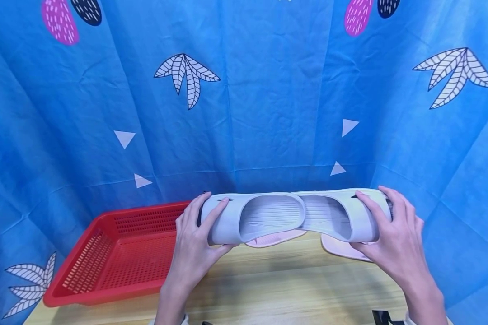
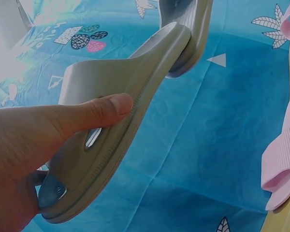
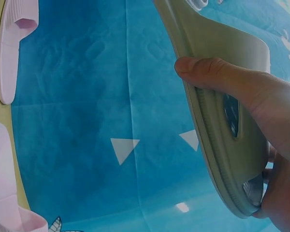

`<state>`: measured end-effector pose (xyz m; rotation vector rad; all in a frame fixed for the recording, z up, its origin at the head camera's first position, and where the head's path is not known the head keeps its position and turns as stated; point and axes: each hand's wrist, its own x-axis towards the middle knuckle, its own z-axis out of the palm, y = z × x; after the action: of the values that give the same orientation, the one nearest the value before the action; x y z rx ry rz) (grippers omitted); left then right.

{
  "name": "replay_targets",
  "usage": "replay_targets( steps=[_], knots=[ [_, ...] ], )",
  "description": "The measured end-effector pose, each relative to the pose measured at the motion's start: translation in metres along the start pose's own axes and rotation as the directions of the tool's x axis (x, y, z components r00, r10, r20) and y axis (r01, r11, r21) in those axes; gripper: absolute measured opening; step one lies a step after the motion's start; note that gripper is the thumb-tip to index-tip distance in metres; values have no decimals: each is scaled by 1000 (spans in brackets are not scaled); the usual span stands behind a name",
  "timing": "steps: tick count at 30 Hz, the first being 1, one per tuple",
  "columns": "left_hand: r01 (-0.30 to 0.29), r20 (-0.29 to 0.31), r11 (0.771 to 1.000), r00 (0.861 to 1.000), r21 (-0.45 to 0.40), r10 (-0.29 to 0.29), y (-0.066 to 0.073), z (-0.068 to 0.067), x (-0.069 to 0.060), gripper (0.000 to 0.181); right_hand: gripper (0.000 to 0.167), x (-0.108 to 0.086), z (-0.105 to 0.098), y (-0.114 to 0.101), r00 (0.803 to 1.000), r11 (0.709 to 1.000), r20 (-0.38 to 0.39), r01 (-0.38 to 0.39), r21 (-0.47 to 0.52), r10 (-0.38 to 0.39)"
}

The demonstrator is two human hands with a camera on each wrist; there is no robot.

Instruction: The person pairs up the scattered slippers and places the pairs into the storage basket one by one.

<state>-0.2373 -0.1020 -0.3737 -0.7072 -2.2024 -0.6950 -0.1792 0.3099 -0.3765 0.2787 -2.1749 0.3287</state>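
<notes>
Two pale grey slide slippers are held up above the table, their heel ends overlapping in the middle. My left hand [image 1: 197, 237] grips the left slipper [image 1: 223, 221] by its toe end, thumb along the sole's edge as the left wrist view shows. At the other side, my right hand [image 1: 394, 239] grips the right slipper [image 1: 363, 216] by its toe end, fingers over the strap. Below and behind them lie pink slippers, partly hidden: one pink slipper [image 1: 276, 238] in the middle and another pink slipper [image 1: 341, 248] further right.
A red plastic basket [image 1: 85, 298] with slotted walls stands on the left of the wooden table [image 1: 276, 293]. A blue patterned curtain [image 1: 268, 113] hangs behind the table and along both sides.
</notes>
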Motion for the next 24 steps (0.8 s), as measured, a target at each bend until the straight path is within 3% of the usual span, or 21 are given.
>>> replay_targets(
  steps=[24],
  knots=[
    [-15,8,1000,1000,-17,15,7,7,-1,108,107,1,3,-4,1000,1000,16,21,-5,-21]
  ],
)
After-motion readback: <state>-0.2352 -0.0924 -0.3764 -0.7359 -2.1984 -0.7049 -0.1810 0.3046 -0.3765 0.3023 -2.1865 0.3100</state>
